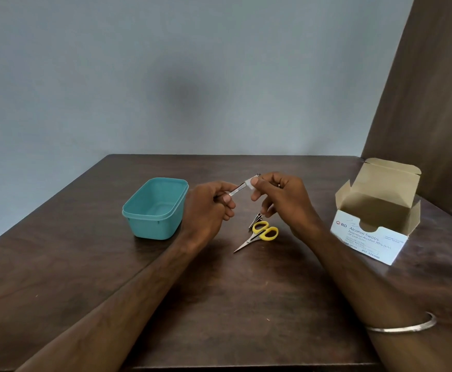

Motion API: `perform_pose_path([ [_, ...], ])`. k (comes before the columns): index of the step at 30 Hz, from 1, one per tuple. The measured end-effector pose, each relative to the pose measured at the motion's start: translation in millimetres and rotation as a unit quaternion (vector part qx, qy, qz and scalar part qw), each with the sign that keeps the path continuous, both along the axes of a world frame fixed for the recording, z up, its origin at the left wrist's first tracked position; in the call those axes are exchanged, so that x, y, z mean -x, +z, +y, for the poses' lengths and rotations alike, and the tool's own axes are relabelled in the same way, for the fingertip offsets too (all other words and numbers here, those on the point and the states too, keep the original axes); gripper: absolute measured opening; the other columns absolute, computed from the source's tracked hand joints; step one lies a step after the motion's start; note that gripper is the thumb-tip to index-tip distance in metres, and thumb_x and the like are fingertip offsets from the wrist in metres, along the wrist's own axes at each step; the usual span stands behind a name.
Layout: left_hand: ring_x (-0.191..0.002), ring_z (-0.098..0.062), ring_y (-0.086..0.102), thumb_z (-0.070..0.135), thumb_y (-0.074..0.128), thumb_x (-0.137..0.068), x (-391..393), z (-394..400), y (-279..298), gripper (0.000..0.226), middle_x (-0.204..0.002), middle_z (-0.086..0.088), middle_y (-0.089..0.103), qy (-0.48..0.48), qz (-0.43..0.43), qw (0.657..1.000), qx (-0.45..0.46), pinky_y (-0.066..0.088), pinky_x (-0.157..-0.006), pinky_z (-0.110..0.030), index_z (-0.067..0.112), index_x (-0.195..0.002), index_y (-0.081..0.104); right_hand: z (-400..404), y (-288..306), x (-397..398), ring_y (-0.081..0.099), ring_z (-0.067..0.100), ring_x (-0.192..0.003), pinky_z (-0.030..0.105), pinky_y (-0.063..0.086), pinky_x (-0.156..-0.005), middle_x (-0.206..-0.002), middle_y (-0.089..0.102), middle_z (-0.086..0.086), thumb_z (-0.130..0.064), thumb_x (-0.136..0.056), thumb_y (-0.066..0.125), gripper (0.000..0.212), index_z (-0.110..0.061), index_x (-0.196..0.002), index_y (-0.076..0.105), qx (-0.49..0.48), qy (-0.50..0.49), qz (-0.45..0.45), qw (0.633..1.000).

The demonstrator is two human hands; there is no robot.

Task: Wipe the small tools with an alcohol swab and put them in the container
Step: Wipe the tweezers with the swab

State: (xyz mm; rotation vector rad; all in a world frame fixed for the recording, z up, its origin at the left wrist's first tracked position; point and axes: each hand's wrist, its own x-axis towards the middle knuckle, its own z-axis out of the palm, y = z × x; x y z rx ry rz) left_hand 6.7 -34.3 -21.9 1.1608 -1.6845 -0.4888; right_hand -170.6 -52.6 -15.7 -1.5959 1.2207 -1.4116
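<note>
As left hand (pixel 208 205) grips, nail clipper (pixel 239 187) protrudes.

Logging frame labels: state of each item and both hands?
Teal plastic container: open, empty.
Slim metal tool: held in left hand.
White swab: pinched on tool by right hand.
Yellow-handled scissors: closed, on table.
Cardboard swab box: flaps open.

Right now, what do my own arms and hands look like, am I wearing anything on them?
Both forearms are bare, no sleeves in view. The left hand wears nothing visible. The right hand has what looks like a small ring on one finger, and a thin silver bangle circles the right forearm. No gloves.
</note>
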Motion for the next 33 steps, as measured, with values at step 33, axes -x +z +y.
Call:
perform_pose_path([
  [33,-0.066,-0.019,0.070,-0.003,0.052,-0.095,0.5,-4.5,-3.1,0.026,-0.073,-0.003,0.069,0.004,0.037,0.999,-0.008,0.060,-0.061,-0.027,0.010,-0.108,0.071,6.5,0.4,-6.0,0.054,0.026,-0.048,0.028,0.046,-0.047,-0.079,0.073,0.016,-0.023,-0.095,0.067,0.019,-0.008,-0.087,0.075,-0.016,0.046,-0.010,0.999],
])
